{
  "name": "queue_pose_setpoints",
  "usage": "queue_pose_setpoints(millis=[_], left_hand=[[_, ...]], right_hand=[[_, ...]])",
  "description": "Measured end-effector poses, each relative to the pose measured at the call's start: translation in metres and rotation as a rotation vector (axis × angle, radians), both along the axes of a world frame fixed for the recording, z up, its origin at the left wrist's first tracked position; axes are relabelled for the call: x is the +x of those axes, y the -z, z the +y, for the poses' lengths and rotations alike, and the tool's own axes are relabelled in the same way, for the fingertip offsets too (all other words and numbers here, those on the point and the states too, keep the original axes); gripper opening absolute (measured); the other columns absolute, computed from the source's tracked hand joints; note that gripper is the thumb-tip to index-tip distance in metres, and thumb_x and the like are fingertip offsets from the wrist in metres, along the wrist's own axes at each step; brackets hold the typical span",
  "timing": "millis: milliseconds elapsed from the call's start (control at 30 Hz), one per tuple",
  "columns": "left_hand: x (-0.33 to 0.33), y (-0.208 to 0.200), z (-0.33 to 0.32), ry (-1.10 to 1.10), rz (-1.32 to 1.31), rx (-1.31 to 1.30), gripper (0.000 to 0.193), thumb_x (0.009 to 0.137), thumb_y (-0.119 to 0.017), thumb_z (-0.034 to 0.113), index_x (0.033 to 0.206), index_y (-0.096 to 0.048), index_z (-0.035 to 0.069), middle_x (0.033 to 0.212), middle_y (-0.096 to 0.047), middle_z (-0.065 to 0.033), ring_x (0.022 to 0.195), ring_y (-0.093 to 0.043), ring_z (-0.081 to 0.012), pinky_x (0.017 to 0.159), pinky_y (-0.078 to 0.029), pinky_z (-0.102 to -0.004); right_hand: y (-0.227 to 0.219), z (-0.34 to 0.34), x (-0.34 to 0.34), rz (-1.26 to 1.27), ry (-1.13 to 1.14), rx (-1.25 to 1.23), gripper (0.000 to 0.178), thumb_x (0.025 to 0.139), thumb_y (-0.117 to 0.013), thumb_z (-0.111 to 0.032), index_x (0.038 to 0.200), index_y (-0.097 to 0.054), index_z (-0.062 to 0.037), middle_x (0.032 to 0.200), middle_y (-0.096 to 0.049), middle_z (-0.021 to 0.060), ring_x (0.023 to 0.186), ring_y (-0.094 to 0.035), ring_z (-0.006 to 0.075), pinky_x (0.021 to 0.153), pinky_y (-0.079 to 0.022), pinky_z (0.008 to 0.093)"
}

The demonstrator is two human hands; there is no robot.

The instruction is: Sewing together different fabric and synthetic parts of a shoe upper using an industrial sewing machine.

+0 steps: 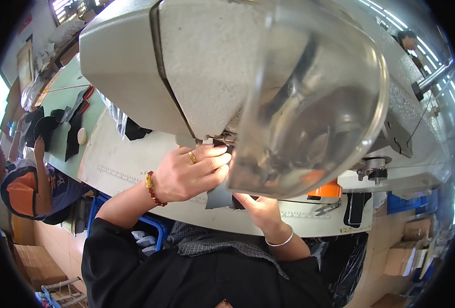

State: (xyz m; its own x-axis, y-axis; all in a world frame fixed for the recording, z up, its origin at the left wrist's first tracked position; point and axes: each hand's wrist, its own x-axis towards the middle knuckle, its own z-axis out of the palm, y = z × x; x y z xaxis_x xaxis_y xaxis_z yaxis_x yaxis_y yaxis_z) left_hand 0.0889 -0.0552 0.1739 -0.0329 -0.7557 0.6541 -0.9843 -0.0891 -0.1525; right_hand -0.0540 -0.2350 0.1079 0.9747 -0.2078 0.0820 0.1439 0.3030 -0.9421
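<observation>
Your left hand [194, 174] lies palm down on the pale grey sewing table [135, 154], forearm entering from the lower left, wrist slightly bent, fingers extended and pressed together toward the needle area. It bears a gold ring and a red bead bracelet. The fingertips rest flat on the dark grey flat piece of leather-like material [220, 196]; this is a press, not a clamp.

Your right hand [258, 208] comes up from the near edge of the table, a silver bangle on the wrist, fingers curled under and against the same dark piece. The upper part of this hand is hidden behind the clear domed plastic guard [309, 102], so whether it pinches the piece cannot be told.

The dark piece sits at the near edge of the table, between your two hands, directly below the head of the grey speckled metal sewing machine [212, 56]. Its visible part narrows toward the near edge; its long axis appears to run from that edge toward the needle, though the far end is covered.

The machine casing is matt and granular; the guard is glossy and curved. A small pair of metal thread snips [326, 208] lies at the near edge to the right, beneath an orange object [326, 190].

At the far left, another person's arm [40, 174] reaches to black cut pieces [45, 126] on a green tabletop [65, 92].
</observation>
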Motion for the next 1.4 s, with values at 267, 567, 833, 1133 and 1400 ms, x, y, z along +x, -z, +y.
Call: queue_pose_setpoints(millis=[267, 567, 833, 1133, 1400], left_hand=[[0.002, -0.003, 0.001, 0.0, 0.033, 0.027, 0.013, 0.081, -0.062, 0.012, 0.093, -0.064, 0.009, 0.111, -0.069, -0.0038, 0.107, -0.069, -0.0195, 0.059, -0.052, -0.0264], [0.004, -0.002, 0.001, 0.026, 0.112, -0.045, 0.012, 0.08, -0.062, 0.012, 0.091, -0.062, 0.01, 0.111, -0.069, -0.0026, 0.098, -0.071, -0.0157, 0.052, -0.049, -0.0242], [0.007, -0.003, 0.002, -0.047, -0.009, 0.02, 0.018, 0.075, -0.063, 0.012, 0.093, -0.064, 0.012, 0.11, -0.068, 0.0013, 0.091, -0.068, -0.0116, 0.067, -0.05, -0.0324], [0.009, -0.003, 0.001, -0.018, 0.061, 0.007, 0.017, 0.073, -0.065, 0.011, 0.09, -0.065, 0.012, 0.105, -0.069, 0.0015, 0.092, -0.068, -0.0138, 0.071, -0.051, -0.0348], [0.013, 0.005, -0.006, 0.008, 0.177, -0.053, 0.022, 0.071, -0.065, 0.007, 0.092, -0.067, 0.012, 0.1, -0.069, 0.0007, 0.088, -0.065, -0.0173, 0.072, -0.05, -0.0354]], right_hand=[[-0.008, 0.002, 0.002, 0.185, 0.104, -0.369, 0.016, 0.091, -0.072, -0.005, 0.104, -0.07, 0.0042, 0.102, -0.07, 0.0055, 0.092, -0.062, 0.0101, 0.084, -0.05, 0.0241], [-0.022, 0.01, 0.005, 0.252, -0.122, -0.121, 0.02, 0.101, -0.059, -0.011, 0.109, -0.068, 0.0054, 0.094, -0.069, 0.0052, 0.081, -0.066, 0.0119, 0.068, -0.056, 0.0262], [-0.037, 0.006, 0.015, 0.05, 0.01, -0.224, 0.027, 0.094, -0.064, -0.008, 0.119, -0.061, 0.0037, 0.11, -0.066, 0.0116, 0.099, -0.061, 0.0213, 0.089, -0.049, 0.0345], [-0.017, -0.001, 0.026, -0.045, 0.006, -0.315, 0.039, 0.089, -0.07, -0.002, 0.123, -0.049, -0.0006, 0.098, -0.064, 0.0087, 0.075, -0.066, 0.0154, 0.057, -0.06, 0.0294], [-0.018, -0.003, 0.027, 0.042, -0.035, -0.089, 0.017, 0.098, -0.058, -0.005, 0.113, -0.061, 0.0012, 0.089, -0.065, 0.0057, 0.072, -0.061, 0.0124, 0.059, -0.05, 0.0265]])
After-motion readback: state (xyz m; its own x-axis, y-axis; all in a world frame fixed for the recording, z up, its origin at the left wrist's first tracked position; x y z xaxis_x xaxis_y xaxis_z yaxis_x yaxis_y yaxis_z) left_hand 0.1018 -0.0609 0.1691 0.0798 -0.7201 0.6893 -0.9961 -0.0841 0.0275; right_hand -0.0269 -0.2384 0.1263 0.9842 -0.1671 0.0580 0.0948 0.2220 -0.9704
